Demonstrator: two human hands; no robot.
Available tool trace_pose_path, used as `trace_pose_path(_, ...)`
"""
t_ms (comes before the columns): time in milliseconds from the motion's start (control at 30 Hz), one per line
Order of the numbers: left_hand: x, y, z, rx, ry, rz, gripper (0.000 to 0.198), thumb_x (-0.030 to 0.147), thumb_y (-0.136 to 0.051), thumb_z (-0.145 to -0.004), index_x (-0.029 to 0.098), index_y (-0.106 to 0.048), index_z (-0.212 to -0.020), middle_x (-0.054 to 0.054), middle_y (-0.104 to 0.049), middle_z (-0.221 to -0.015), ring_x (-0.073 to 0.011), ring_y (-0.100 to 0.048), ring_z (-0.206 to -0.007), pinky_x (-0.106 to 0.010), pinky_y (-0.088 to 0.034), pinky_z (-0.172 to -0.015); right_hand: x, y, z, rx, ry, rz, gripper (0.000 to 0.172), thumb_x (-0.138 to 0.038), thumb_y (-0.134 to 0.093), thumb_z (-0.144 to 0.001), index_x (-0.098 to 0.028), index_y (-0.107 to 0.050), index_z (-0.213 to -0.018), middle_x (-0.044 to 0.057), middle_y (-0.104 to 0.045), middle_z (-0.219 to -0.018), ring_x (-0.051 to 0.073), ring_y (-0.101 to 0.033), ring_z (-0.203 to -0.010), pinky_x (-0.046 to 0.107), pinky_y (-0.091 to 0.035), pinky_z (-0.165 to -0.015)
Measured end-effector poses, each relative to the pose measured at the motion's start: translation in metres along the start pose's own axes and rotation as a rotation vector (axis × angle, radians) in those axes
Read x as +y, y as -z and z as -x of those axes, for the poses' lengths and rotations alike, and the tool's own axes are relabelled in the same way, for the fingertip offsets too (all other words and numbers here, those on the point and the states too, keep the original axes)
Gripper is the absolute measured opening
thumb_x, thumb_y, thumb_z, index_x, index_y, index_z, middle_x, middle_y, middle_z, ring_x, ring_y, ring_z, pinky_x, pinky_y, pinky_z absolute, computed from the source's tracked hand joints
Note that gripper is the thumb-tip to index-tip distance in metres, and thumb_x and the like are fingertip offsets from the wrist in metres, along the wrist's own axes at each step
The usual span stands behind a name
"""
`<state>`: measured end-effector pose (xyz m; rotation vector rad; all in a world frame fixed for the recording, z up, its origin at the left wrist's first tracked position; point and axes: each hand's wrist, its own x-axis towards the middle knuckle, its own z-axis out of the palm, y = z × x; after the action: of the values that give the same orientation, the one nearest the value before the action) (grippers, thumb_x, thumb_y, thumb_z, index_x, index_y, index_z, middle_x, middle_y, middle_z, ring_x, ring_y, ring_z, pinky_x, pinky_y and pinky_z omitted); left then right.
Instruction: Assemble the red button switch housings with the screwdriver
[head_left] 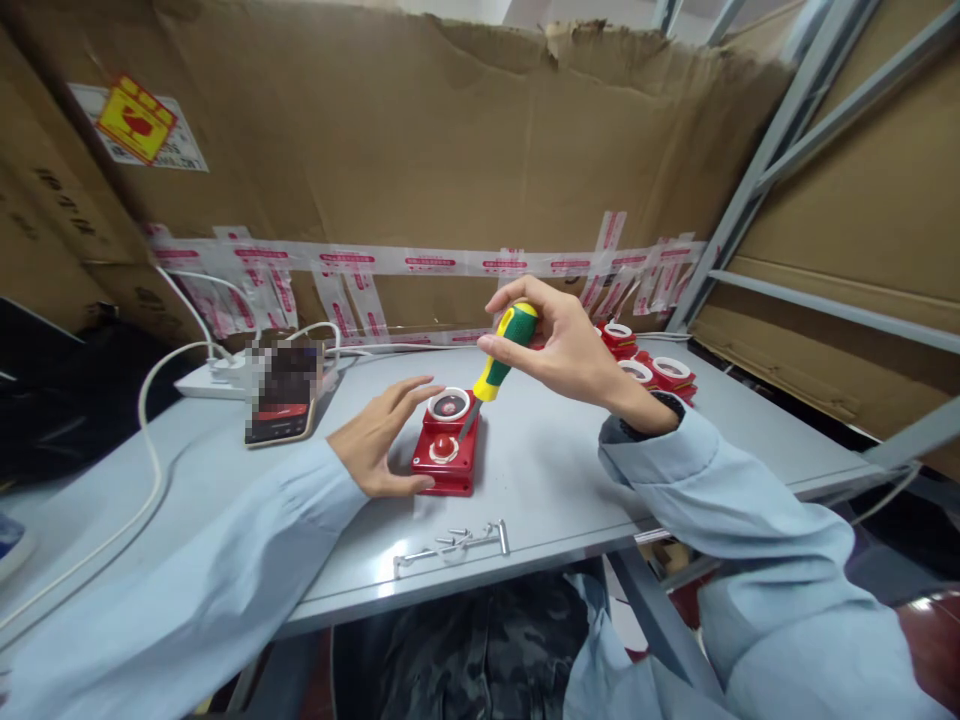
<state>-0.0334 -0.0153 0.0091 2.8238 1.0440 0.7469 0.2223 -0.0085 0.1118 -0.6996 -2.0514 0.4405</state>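
A red box-shaped device (pixel 466 462) lies on the table, with a white ring around a dark round window (pixel 450 404) and a red domed button (pixel 444 446). My left hand (pixel 382 440) spans its left side, thumb at the lower left corner and fingertips by the white ring. Between the thumb and fingers of my right hand (pixel 559 345) is a screwdriver with a green and yellow handle (pixel 507 350). Its shaft slants down to the right of the button; whether the tip touches the device, I cannot tell.
Several screws and thin metal parts (pixel 454 540) lie near the table's front edge. More red devices (pixel 664 375) stand at the back right. A phone (pixel 285 395) leans by a white power strip (pixel 210 378) with cables on the left. Taped cardboard (pixel 450 150) walls the back.
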Motion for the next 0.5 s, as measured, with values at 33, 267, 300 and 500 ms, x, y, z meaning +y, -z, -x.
trace_pose_path(33,-0.007,-0.005,0.0,-0.026,0.023,0.029,0.095,0.049,-0.068,-0.068,0.017,-0.021,-0.145,-0.02,-0.025,-0.15,-0.0387,-0.032,-0.135,-0.055,-0.034,-0.106,-0.001,-0.003,0.0,-0.007,0.013,-0.013,0.029,-0.029,-0.069,-0.075,-0.017,-0.053,-0.096,-0.004,-0.049,-0.074,0.008,-0.042,-0.063,0.022,-0.036,-0.057)
trace_pose_path(267,-0.011,-0.029,-0.007,-0.012,0.077,0.143,0.101,0.052,-0.073,-0.063,0.014,-0.024,-0.142,-0.017,-0.048,-0.131,-0.035,-0.05,-0.118,-0.051,-0.041,-0.099,-0.007,-0.026,0.003,-0.059,0.076,-0.08,0.024,-0.031,-0.065,-0.079,-0.017,-0.054,-0.095,-0.004,-0.049,-0.075,0.008,-0.043,-0.064,0.021,-0.036,-0.058)
trace_pose_path(300,-0.008,-0.03,-0.008,0.006,0.091,0.102,0.102,0.056,-0.074,-0.061,0.014,-0.026,-0.14,-0.018,-0.049,-0.129,-0.036,-0.05,-0.115,-0.052,-0.042,-0.096,-0.007,-0.029,0.003,-0.066,0.076,-0.085,0.023,-0.031,-0.065,-0.079,-0.017,-0.054,-0.094,-0.004,-0.048,-0.073,0.007,-0.042,-0.063,0.021,-0.035,-0.057)
trace_pose_path(500,0.011,-0.037,-0.01,0.03,0.167,-0.124,0.112,0.07,-0.067,-0.058,0.013,-0.023,-0.143,-0.021,-0.048,-0.127,-0.04,-0.048,-0.112,-0.053,-0.043,-0.086,-0.01,-0.036,0.006,-0.096,0.078,-0.067,0.019,-0.028,-0.063,-0.079,-0.017,-0.053,-0.091,-0.006,-0.046,-0.068,0.007,-0.04,-0.058,0.021,-0.034,-0.057)
